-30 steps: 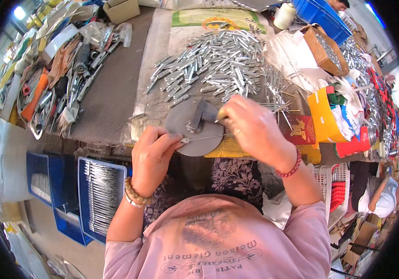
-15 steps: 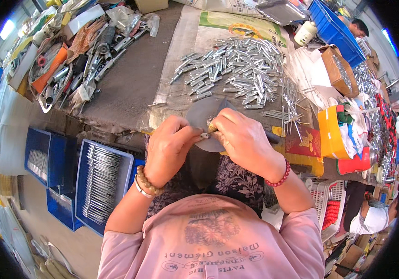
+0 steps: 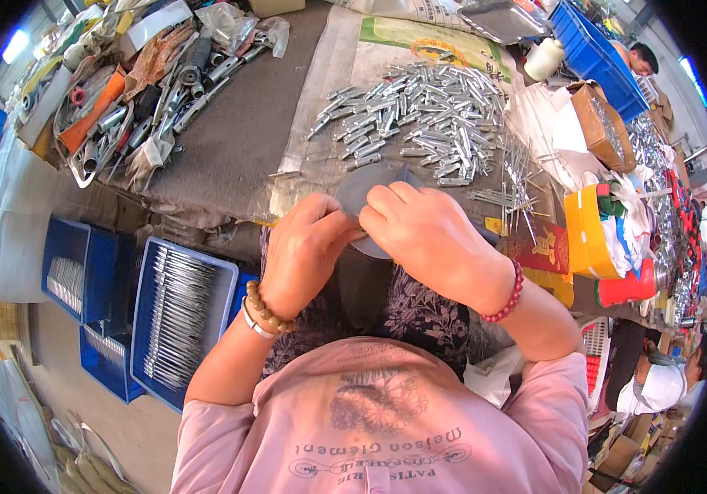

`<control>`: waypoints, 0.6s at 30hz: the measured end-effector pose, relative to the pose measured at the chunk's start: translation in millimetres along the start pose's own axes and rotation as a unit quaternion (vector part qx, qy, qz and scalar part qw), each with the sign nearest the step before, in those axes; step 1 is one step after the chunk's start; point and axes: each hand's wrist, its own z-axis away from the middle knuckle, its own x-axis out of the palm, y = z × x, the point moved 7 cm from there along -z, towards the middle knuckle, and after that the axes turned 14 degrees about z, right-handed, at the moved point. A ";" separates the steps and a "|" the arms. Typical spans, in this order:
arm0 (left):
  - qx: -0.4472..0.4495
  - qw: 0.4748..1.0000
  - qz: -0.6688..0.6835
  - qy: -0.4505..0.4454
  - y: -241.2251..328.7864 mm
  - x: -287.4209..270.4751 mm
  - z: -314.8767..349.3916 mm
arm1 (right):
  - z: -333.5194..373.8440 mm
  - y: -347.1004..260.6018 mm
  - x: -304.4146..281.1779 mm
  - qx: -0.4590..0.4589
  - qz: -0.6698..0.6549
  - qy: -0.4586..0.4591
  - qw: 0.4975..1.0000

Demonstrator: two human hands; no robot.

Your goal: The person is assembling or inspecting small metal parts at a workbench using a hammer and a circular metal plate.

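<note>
My left hand (image 3: 306, 255) and my right hand (image 3: 436, 239) meet at the near edge of the workbench, fingertips almost touching. Both are closed in a pinch, and the fingers cover whatever is between them. Just behind the fingertips is a round grey disc (image 3: 362, 183), partly hidden by my right hand. Beyond it, a heap of short shiny metal tubes (image 3: 444, 115) lies on a flattened printed sack (image 3: 312, 123). Thin metal rods (image 3: 502, 198) are scattered to the right of the heap.
Blue bins (image 3: 228, 309) of neatly stacked metal pieces stand low at left. Tools and scraps (image 3: 156, 99) crowd the bench's far left. At right are a yellow container (image 3: 588, 239), a cardboard box (image 3: 596, 123) and a blue crate (image 3: 592, 58). Another person (image 3: 658, 383) sits at lower right.
My right hand has turned and moved left over the fingertips of my left hand. The small silvery metal piece seen between the fingers before is now hidden.
</note>
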 end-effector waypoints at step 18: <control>-0.026 0.999 0.027 0.005 -2.0 -0.4 -0.7 | 60.3 41.8 4.2 0.221 -0.054 0.015 0.974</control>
